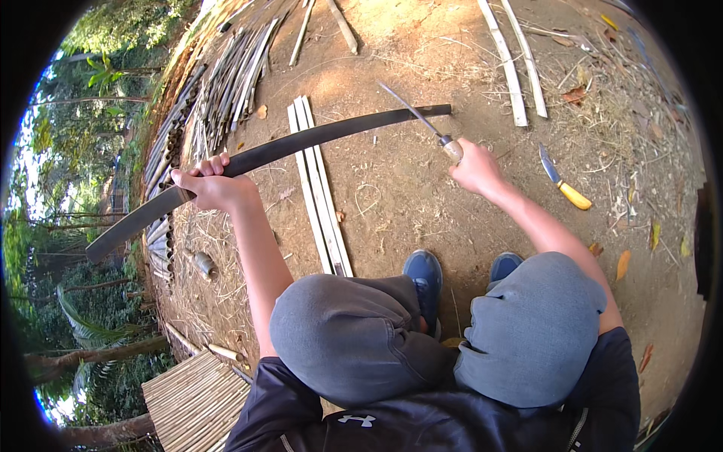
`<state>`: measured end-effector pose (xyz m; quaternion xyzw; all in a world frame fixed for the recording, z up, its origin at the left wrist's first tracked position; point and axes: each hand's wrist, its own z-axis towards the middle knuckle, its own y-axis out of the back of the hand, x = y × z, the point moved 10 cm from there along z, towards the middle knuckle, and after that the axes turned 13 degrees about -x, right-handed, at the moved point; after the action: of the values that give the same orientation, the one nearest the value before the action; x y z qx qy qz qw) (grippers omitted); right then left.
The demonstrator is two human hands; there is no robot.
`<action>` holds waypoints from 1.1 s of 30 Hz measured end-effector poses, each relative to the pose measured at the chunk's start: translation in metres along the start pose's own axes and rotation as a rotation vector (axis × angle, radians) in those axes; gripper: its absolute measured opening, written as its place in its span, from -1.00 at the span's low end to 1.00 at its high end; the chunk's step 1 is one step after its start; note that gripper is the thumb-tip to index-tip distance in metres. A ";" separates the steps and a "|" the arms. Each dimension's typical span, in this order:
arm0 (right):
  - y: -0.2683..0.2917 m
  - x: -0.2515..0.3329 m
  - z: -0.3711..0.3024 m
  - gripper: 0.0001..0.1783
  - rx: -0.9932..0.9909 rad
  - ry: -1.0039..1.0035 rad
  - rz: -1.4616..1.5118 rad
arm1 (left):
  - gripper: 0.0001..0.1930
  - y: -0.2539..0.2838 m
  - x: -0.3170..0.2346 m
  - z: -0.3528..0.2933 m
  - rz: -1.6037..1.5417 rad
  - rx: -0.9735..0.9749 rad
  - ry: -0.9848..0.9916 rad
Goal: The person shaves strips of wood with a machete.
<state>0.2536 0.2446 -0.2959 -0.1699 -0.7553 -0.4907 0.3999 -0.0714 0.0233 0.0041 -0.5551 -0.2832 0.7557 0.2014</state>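
Note:
My left hand (215,187) grips a long, dark, flat strip (324,134), likely split bamboo, which slants up to the right across the view. Fingers and thumb wrap its left part, and one end sticks out beyond the hand. In my right hand (480,169) is a narrow-bladed tool with a wooden handle (453,148) and a metal collar. Its thin blade points up and left and crosses the strip near the far end; whether they touch, I cannot tell. My right fingers are closed around the handle.
Pale split strips (320,192) lie on the dirt between my hands. A knife with a yellow handle (575,196) rests at the right. Bamboo poles (237,71) are stacked at the upper left, a slatted bamboo panel (192,399) below. More strips (506,64) lie farther off.

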 end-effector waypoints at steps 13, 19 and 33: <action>-0.004 0.133 -0.053 -0.63 0.138 0.334 0.119 | -0.67 0.006 -0.002 -0.014 0.025 -0.034 0.060; 0.003 0.146 -0.066 -0.63 0.132 0.371 0.015 | -0.67 0.006 -0.004 -0.021 0.038 -0.050 0.037; 0.000 0.106 -0.044 -0.64 0.139 0.195 -0.020 | -0.63 0.010 -0.001 -0.007 0.030 -0.058 0.074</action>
<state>0.2068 0.1918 -0.2050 -0.0857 -0.7465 -0.4554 0.4775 -0.0643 0.0165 -0.0027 -0.5924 -0.2889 0.7291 0.1844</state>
